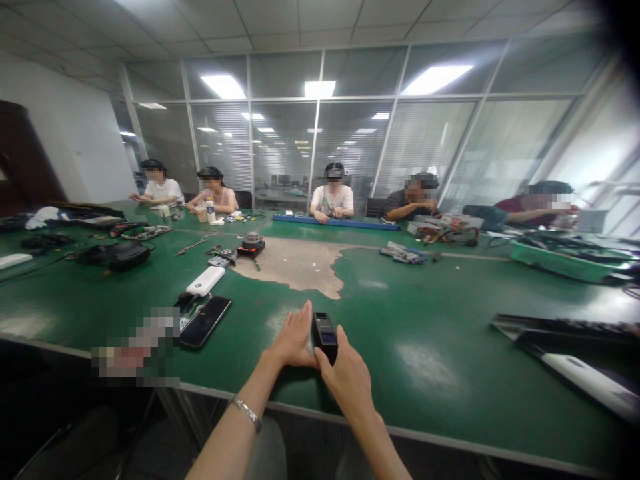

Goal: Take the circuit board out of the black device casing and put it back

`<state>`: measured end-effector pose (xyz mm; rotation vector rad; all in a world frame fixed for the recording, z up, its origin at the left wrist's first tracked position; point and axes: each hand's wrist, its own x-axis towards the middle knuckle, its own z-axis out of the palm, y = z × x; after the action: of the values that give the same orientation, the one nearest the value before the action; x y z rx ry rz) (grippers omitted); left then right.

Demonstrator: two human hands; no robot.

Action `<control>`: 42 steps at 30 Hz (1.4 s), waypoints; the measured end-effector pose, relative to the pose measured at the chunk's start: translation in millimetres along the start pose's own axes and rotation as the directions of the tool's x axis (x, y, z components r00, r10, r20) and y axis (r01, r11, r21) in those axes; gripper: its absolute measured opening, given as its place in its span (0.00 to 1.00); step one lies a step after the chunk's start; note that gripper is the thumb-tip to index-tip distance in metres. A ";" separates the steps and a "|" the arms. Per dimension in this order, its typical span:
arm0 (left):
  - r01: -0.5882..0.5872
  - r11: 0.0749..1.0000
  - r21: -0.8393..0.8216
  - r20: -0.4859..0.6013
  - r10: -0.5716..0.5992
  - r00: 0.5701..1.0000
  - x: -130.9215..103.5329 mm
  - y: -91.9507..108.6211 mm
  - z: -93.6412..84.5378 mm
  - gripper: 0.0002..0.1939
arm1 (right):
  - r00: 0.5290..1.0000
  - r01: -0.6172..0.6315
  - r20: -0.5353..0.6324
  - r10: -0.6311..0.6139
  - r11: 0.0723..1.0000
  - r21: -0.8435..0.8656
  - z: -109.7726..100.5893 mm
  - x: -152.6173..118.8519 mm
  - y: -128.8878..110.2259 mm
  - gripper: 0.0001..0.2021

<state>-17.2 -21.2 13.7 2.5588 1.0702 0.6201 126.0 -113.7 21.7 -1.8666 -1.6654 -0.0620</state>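
A small black box-shaped device (325, 328), with small buttons and a dark display on its top face, sits on the green table close to its front edge. My left hand (293, 338) lies along the device's left side, fingers stretched out and thumb pointing toward its near end. On the other side, my right hand (350, 375) has its thumb and index finger around the near right part of the device. The palm side of each hand is hidden, so the exact contact does not show.
A black phone (206, 322) and a white power bank (205, 281) lie to the left. Bare tabletop (295, 263) shows beyond my hands. At right are a dark metal tray (560, 337) and a green basket (555, 261). Several people sit along the far side.
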 end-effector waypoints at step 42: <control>0.040 0.998 0.051 0.067 -0.043 0.997 0.6 1.3 -5.8 0.65 | 0.961 -0.180 -0.205 0.188 0.982 0.055 -17.0 16.8 86.3 0.33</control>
<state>-19.0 -21.0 19.4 2.5732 1.1259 0.4982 214.0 -107.4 6.7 -1.9080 -1.3382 -0.1454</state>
